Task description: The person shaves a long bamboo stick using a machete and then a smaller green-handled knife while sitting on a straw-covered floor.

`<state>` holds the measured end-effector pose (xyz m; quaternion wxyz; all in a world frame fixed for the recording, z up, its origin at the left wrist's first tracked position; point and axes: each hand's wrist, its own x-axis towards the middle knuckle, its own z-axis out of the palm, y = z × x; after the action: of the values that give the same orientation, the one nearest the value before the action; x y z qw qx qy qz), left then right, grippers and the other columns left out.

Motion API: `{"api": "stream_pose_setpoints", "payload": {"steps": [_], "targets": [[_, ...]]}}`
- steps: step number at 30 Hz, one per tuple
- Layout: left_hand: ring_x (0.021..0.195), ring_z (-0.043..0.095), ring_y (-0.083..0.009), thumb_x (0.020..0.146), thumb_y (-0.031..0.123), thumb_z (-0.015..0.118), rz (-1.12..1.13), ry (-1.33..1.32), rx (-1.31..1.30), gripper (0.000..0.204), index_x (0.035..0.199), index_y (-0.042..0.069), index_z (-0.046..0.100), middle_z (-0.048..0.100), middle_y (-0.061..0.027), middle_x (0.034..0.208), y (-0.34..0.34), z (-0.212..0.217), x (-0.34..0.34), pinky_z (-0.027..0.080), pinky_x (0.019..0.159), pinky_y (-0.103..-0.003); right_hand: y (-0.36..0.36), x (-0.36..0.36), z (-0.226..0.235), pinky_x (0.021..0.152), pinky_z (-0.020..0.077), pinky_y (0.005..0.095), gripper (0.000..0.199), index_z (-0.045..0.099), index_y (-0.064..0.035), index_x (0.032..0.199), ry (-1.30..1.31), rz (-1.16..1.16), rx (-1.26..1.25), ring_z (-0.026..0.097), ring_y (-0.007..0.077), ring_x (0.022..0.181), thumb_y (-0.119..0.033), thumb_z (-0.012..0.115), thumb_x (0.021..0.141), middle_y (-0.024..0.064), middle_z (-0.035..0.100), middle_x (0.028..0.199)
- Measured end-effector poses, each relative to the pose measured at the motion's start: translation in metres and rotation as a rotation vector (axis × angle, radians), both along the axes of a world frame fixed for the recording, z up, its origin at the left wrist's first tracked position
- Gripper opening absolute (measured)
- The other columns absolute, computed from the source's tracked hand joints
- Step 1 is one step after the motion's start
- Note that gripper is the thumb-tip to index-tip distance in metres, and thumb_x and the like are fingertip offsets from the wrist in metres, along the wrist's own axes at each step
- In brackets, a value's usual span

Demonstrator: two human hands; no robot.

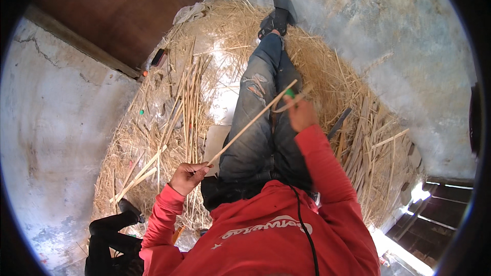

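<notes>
A long thin bamboo strip (250, 121) slants across my stretched-out legs, from lower left to upper right. My left hand (188, 178) pinches its lower end between thumb and fingers. Close to the strip's far end is my right hand (303, 114), slightly blurred, with its fingers closed. Something small and green (290, 93) shows at those fingertips, its kind unclear. A thin pale curl (279, 106) loops out beside the same fingers. Whatever lies inside the right hand's grip is hidden.
Straw-like shavings (317, 56) cover the floor around my legs. Bundles of long strips (190, 102) lie to the left, darker slats (364, 143) to the right. A dark blade-like piece (339, 122) rests near my right forearm. Another person's leg (110, 225) enters at lower left. Walls enclose both sides.
</notes>
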<state>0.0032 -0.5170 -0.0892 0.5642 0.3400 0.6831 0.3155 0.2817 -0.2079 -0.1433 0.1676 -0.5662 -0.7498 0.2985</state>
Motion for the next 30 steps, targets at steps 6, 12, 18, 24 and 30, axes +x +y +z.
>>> {"api": "stream_pose_setpoints", "payload": {"steps": [6, 12, 18, 24, 30], "targets": [[0.056, 0.047, -0.0056, 0.101, 0.019, 0.063, -0.027, -0.006, 0.053, 0.025, 0.114, 0.000, 0.073, 0.062, 0.0004, 0.069, -0.010, -0.003, -0.036, 0.038, 0.053, -0.023, 0.189, 0.253, -0.021, 0.061, 0.0424, 0.0476, 0.074, 0.066, 0.0083, 0.075, -0.021, -0.773, 0.397, 0.051, 0.0272, 0.055, -0.058, 0.044, 0.101, 0.0134, 0.057, 0.057], [0.051, 0.040, -0.0057, 0.104, 0.023, 0.058, 0.133, -0.081, 0.126, 0.026, 0.108, 0.003, 0.074, 0.048, 0.0047, 0.061, 0.043, -0.029, 0.006, 0.033, 0.049, -0.023, 0.207, 0.254, 0.008, 0.061, 0.0421, 0.0454, 0.072, 0.062, 0.0023, 0.069, 0.182, -0.672, 0.347, 0.051, 0.0293, 0.055, -0.063, 0.051, 0.096, 0.0151, 0.056, 0.058], [0.059, 0.044, -0.0070, 0.105, 0.024, 0.055, 0.019, 0.154, 0.298, 0.027, 0.098, 0.004, 0.070, 0.049, 0.0022, 0.062, 0.099, -0.060, 0.036, 0.038, 0.056, -0.025, 0.149, 0.172, 0.022, 0.074, 0.0480, 0.0462, 0.066, 0.069, 0.0024, 0.088, -0.022, -0.504, 0.270, 0.062, 0.0356, 0.074, -0.061, 0.053, 0.096, 0.0233, 0.064, 0.073], [0.059, 0.051, -0.0160, 0.103, 0.025, 0.055, -0.043, 0.307, 0.354, 0.028, 0.091, 0.003, 0.068, 0.054, -0.0063, 0.063, 0.123, -0.069, 0.054, 0.043, 0.059, -0.031, -0.008, 0.024, 0.046, 0.079, 0.0513, 0.0509, 0.053, 0.071, 0.0005, 0.094, 0.108, 0.103, -0.006, 0.066, 0.0467, 0.091, -0.050, 0.055, 0.098, 0.0296, 0.068, 0.094], [0.071, 0.067, -0.0379, 0.099, 0.019, 0.060, -0.037, 0.473, 0.376, 0.021, 0.088, 0.001, 0.067, 0.065, -0.0211, 0.074, 0.132, -0.069, 0.067, 0.051, 0.065, -0.041, -0.077, -0.027, -0.021, 0.073, 0.0508, 0.0553, 0.058, 0.067, 0.0026, 0.082, 0.137, 0.398, -0.168, 0.064, 0.0491, 0.078, -0.050, 0.052, 0.100, 0.0294, 0.066, 0.078]]}}
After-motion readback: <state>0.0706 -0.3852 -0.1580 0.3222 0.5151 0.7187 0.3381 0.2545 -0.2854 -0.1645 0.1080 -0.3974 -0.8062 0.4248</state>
